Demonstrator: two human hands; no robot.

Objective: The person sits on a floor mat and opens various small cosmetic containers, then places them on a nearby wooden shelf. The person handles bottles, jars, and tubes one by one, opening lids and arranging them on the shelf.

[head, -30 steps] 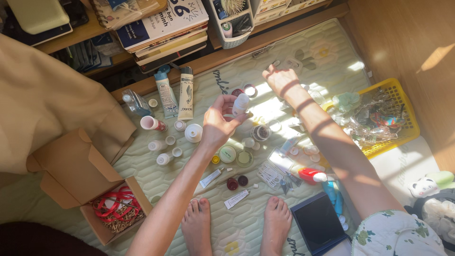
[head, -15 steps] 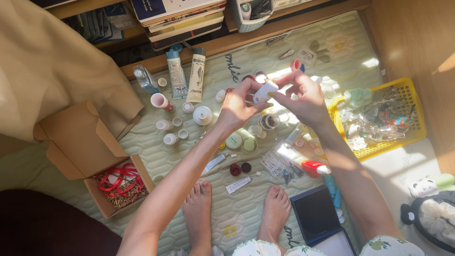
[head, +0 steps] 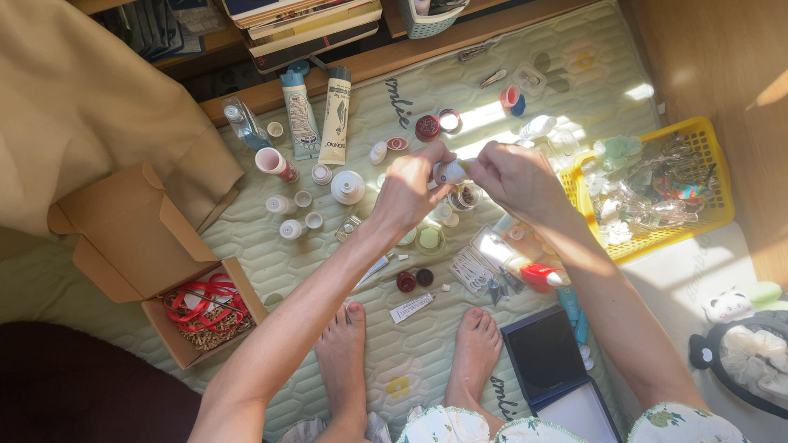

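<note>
Seen from above, a person sits on a pale green quilted mat [head: 328,271], bare feet pointing forward, with both hands meeting over a scatter of small cosmetics. The left hand [head: 408,193] grips a small white bottle [head: 448,171] between thumb and fingers, holding it just above the mat. The right hand [head: 510,178] is closed around the bottle's other end, its fingertips pinching there; the two hands touch the bottle from opposite sides.

Directly beneath the hands lie small round jars and a green-lidded pot [head: 429,239]. Beyond the left hand stand two tall tubes, one blue-capped [head: 299,115] and one cream [head: 335,116], side by side. Left of that hand are a white domed jar [head: 348,187], a pink-capped bottle [head: 275,164] and several little white caps. Beyond the right hand sit a dark red jar [head: 428,128] and an open compact in bright sunlight.

To the right of the right hand is a yellow plastic basket [head: 706,135] filled with clear wrappers and small items. Nearer the person from the right forearm lie a red and white bottle [head: 543,276] and a dark blue box [head: 548,357]. Far left of the left arm, an open cardboard box [head: 156,271] holds red ribbon and paper shreds.
</note>
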